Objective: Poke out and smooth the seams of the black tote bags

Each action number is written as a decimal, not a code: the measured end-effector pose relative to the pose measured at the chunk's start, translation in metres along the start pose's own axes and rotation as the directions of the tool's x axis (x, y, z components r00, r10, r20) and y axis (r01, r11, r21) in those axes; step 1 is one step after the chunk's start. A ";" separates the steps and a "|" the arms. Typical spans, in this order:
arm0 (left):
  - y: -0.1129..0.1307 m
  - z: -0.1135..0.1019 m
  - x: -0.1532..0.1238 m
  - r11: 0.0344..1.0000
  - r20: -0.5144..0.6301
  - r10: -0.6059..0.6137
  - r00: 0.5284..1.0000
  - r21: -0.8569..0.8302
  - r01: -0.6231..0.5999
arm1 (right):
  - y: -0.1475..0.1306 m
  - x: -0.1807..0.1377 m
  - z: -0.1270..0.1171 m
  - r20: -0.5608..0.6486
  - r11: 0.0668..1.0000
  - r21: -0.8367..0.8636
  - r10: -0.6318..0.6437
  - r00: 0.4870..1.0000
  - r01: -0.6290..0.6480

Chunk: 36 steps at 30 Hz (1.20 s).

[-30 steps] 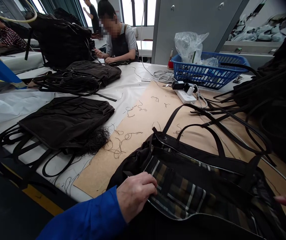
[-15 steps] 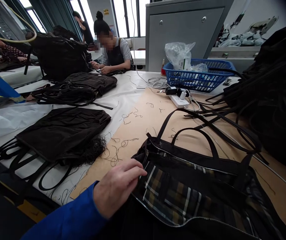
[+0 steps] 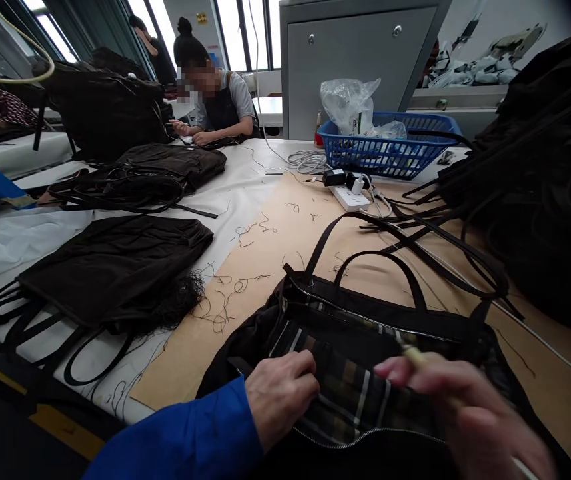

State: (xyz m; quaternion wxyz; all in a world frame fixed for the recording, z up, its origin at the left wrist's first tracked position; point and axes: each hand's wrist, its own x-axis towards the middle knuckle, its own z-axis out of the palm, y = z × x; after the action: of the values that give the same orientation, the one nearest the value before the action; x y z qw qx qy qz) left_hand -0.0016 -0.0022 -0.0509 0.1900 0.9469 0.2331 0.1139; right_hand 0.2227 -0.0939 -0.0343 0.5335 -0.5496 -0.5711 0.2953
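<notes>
A pale-handled tool (image 3: 414, 356) is gripped in the blurred right hand (image 3: 475, 403), held above the open black bag (image 3: 360, 343). The left hand (image 3: 282, 393) is curled against the plaid lining (image 3: 349, 381); whether cloth is pinched cannot be told. The bag is laid on the near part of a brown board (image 3: 285, 250), its long axis slanting from left down to right, its handles (image 3: 418, 290) pointed away. Beyond, a blue basket (image 3: 390, 148) is set behind a power strip (image 3: 349, 199).

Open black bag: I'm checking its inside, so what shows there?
Plaid lining shows inside the open black bag. The left hand and the blurred right hand, holding a pale slim tool, cover parts; what lies beneath is hidden.
</notes>
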 end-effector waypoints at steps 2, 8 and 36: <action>-0.003 0.006 -0.003 1.000 -0.058 -0.008 0.998 -0.029 0.007 | 0.002 -0.001 0.022 0.118 0.988 0.133 0.067 0.991 -0.082; -0.008 0.026 -0.007 0.992 -0.203 -0.100 0.974 -0.097 0.082 | 0.010 -0.001 0.046 0.361 0.919 0.053 0.347 0.866 -0.391; -0.001 0.017 -0.007 0.984 -0.083 -0.138 0.987 -0.121 0.127 | 0.017 -0.003 0.046 0.404 0.975 -0.161 0.207 0.891 -0.154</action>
State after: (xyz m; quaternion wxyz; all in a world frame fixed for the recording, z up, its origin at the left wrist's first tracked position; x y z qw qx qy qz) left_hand -0.0028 -0.0102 -0.0678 0.2409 0.9105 0.2970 0.1574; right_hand 0.1848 -0.0817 -0.0625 0.3338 -0.5564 -0.6357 0.4182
